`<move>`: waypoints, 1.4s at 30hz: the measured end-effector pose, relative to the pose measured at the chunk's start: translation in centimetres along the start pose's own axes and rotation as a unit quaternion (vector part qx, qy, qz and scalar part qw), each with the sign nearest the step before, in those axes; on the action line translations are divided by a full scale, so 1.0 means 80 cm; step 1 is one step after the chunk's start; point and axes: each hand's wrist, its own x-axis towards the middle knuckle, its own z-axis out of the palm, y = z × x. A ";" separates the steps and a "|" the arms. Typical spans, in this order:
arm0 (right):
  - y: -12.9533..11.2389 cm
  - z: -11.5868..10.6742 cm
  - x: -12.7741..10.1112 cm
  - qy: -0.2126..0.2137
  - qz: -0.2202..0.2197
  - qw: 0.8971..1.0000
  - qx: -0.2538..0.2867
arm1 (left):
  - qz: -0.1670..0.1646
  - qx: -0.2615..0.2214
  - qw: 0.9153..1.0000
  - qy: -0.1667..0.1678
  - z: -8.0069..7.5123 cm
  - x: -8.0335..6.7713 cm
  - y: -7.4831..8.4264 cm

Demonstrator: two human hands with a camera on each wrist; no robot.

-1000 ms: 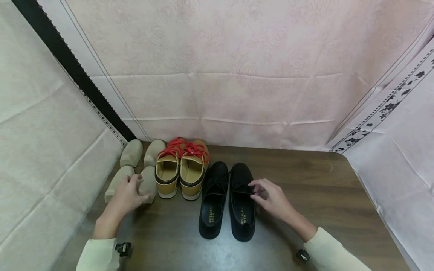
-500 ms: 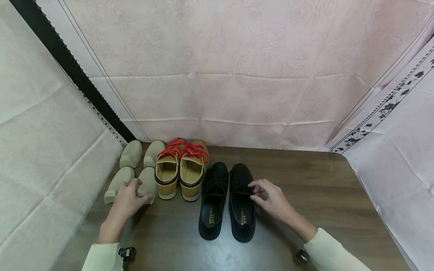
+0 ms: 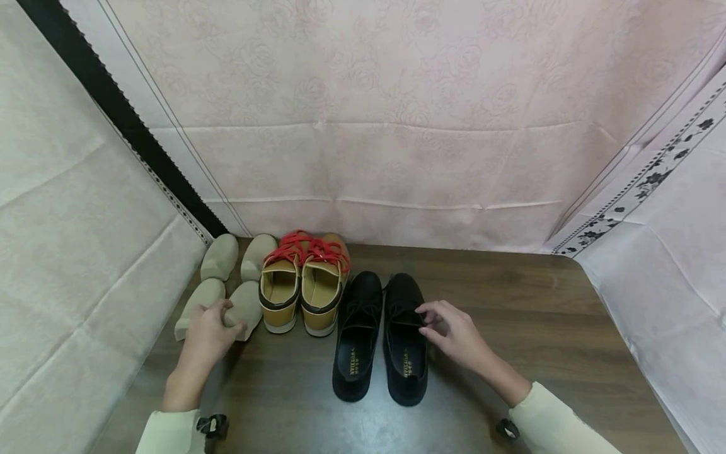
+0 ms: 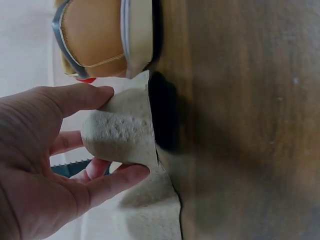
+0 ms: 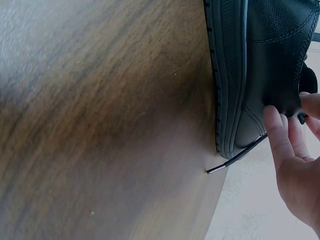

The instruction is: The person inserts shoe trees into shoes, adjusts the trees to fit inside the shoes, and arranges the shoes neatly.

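Since the earlier frames little had moved: both my hands stayed where they were, and the near beige slipper shifted only slightly under my left fingers.

Gold lettering showed on the insoles of the black shoes (image 3: 379, 337), too small for me to read.

My left hand (image 3: 208, 328) gripped the heel of the right-hand near beige slipper (image 3: 245, 307), thumb on one side and fingers curled round the other, by the left edge of the tabletop (image 3: 510, 302). Its mate (image 3: 196, 305) lay just beside it, and a second beige pair (image 3: 238, 256) sat behind, at the back left corner. The tan shoes with red laces (image 3: 302, 284) stood touching that slipper's right side.

My right hand (image 3: 454, 335) pinched the collar of the right black shoe (image 3: 405, 340) between thumb and curled fingertips. That pair stood side by side near the middle of the tabletop, toes toward the back edge.
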 end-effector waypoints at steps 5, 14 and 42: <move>0.000 -0.001 0.000 0.000 0.001 1.000 0.000 | -0.004 0.006 1.000 0.019 -0.005 -0.003 0.008; 0.000 -0.002 -0.002 0.001 0.001 1.000 -0.002 | 0.004 0.009 0.998 0.061 -0.016 -0.009 0.020; -0.003 -0.001 0.000 -0.004 0.012 1.000 -0.006 | 0.019 -0.024 0.985 0.167 -0.045 -0.023 0.047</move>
